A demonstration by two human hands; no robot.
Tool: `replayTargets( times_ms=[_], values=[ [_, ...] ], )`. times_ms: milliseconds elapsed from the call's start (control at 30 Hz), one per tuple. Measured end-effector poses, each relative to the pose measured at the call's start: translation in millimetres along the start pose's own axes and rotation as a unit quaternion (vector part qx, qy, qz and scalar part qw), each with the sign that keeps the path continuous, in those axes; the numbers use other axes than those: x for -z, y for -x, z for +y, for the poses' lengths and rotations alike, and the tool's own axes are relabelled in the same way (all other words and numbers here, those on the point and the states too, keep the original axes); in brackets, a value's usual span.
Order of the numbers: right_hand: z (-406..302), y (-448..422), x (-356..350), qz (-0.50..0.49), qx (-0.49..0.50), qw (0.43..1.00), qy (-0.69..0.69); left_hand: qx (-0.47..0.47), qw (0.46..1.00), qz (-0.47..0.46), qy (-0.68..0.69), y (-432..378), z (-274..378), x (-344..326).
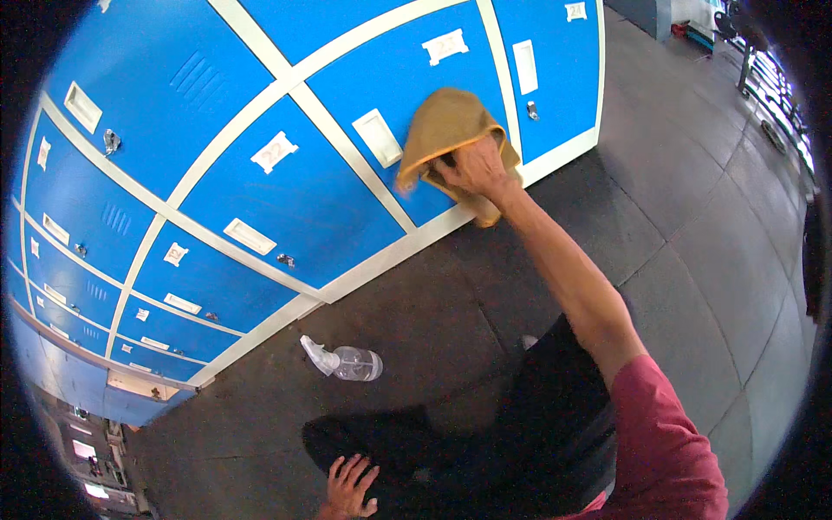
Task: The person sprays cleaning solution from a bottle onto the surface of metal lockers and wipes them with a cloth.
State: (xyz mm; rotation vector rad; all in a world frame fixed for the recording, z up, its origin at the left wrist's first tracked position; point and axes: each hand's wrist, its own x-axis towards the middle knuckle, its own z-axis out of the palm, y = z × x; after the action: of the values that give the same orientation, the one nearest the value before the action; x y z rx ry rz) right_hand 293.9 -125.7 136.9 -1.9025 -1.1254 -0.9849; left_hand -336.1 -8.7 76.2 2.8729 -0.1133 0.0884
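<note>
My right hand (pixel 478 166) grips a yellow-brown cloth (pixel 448 120) and holds it against the lower part of a blue locker door (pixel 390 71), just beside the door's white recessed handle (pixel 378 138). The cloth hides part of that door and hangs over the white bottom frame. My left hand (pixel 351 484) rests with fingers spread on my dark-clothed leg (pixel 416 448), holding nothing. A clear plastic spray bottle (pixel 356 364) with a white trigger head lies on its side on the dark floor, between the lockers and my leg.
A bank of blue lockers with white frames (pixel 260 162), small locks and numbered paper labels runs along the left and top. Dark floor tiles (pixel 702 227) stretch to the right. Gym-like equipment (pixel 757 58) stands at the far upper right.
</note>
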Motion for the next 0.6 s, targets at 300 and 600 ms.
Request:
replayTargets(
  times_ms=[300, 600],
  values=[
    [-5, 29, -33, 0.089, -0.046, 0.992, 0.075, 0.032, 0.997, -0.073, -0.024, 6, -13, -3],
    [-54, -15, -14, 0.030, -0.062, 0.997, -0.037, 0.029, 0.992, -0.113, -0.041, 5, -13, 3]
  ],
)
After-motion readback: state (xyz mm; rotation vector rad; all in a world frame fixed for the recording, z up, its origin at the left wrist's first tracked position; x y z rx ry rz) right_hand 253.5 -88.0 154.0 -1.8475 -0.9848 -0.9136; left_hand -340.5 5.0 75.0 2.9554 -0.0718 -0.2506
